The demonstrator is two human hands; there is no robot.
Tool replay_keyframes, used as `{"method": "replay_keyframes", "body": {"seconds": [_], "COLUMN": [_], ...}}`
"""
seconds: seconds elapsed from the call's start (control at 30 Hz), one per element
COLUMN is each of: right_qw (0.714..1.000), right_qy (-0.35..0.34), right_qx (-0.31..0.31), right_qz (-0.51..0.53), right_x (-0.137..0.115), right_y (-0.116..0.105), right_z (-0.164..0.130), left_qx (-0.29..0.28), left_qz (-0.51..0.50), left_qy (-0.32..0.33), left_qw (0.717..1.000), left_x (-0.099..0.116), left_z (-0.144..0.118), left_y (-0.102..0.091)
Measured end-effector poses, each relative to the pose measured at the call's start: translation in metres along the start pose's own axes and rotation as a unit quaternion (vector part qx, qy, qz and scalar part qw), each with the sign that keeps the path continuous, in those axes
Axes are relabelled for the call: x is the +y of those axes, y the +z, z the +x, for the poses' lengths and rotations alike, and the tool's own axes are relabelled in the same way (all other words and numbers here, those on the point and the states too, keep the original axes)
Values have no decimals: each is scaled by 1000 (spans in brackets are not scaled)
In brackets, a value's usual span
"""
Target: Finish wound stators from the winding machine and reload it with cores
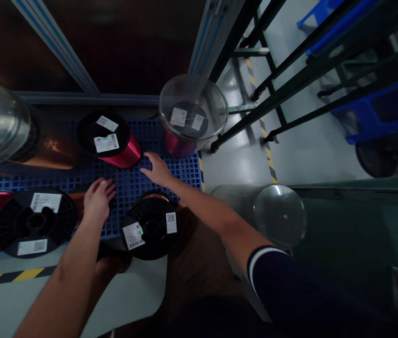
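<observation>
My left hand (99,199) hovers over the blue grid pallet (121,183), fingers stretched and holding nothing. My right hand (157,170) is open too, close to the lower right side of a spool of red wire (125,152); whether the fingertips touch it I cannot tell. That spool stands with its black, labelled flange up. Nearer to me is a black-flanged spool of copper wire (151,230) with two white labels. Left of my left hand, another black spool (37,223) carries two labels on its flange.
A clear round cover (194,105) sits over a red wire spool at the back right. A shiny cover (0,124) and copper-coloured wire (47,150) are at left. A clear cylinder (279,216) lies right of my arm. Dark green frames (276,84) stand beyond it.
</observation>
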State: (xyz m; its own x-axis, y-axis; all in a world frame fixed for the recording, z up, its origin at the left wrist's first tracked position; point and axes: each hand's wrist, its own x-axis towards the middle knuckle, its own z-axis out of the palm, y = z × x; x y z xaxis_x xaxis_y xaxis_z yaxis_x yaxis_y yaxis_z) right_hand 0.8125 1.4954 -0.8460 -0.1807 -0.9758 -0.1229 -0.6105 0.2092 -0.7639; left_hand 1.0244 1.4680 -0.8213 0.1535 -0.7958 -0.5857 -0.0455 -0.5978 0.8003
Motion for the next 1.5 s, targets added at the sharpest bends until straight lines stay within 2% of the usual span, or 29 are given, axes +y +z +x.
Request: {"method": "replay_keyframes", "body": {"seconds": [0.07, 0.17, 0.37, 0.57, 0.77, 0.93, 1.03, 1.17, 1.37, 1.5], "right_qw": [999, 995, 985, 986, 995, 990, 969, 932, 875, 858], "right_qy": [-4, 4, 7, -16, 5, 97, 147, 180, 197, 187], "right_qx": [-32, -70, -101, -123, -98, 6, 35, 28, -6, -9], "right_qz": [-27, -73, -136, -114, -19, 107, 196, 313, 442, 477], "right_x": [-2, -2, 1, -3, -1, 16, 27, 34, 40, 46], "right_y": [15, 37, 58, 69, 80, 78, 79, 83, 86, 88], "right_z": [44, 76, 79, 72, 61, 67, 78, 85, 85, 90], "left_qx": [-13, -23, -51, -66, -58, -60, -65, -67, -52, -49], "left_qz": [-20, -39, -54, -75, -101, -131, -148, -156, -147, -134], "left_qy": [-4, -22, -54, -70, -65, -53, -51, -56, -52, -54], "left_qw": [1000, 999, 996, 993, 991, 988, 986, 984, 986, 988], "left_x": [11, 10, -12, -16, -17, -15, -14, -13, -15, -18], "left_z": [32, 57, 68, 80, 86, 81, 77, 76, 82, 87], "left_y": [11, 18, 19, 41, 57, 59, 63, 71, 77, 78]}}
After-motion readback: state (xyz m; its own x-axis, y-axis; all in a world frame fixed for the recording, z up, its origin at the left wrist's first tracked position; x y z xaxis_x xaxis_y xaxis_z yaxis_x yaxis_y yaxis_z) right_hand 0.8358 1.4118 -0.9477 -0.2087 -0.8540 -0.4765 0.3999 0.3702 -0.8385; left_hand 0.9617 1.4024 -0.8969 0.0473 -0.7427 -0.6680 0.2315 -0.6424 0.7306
